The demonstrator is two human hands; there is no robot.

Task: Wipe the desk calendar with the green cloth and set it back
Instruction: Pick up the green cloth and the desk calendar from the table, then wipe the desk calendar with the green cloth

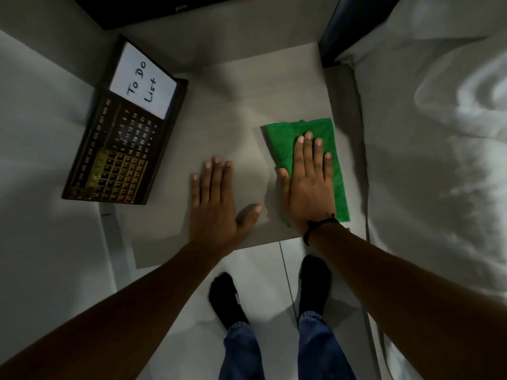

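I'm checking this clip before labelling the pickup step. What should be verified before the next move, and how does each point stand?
1. Right hand on the cloth: ok, it lies flat on it, no grip yet.
2. Cloth folded and flat on the table: ok.
3. Left hand free: ok, flat on the table, empty.
4. Calendar within view and unobstructed: ok, at the table's left side, overhanging its edge.
5. Calendar stable where it sits: cannot tell.
6. Calendar wiped yet: cannot tell; neither hand touches it.
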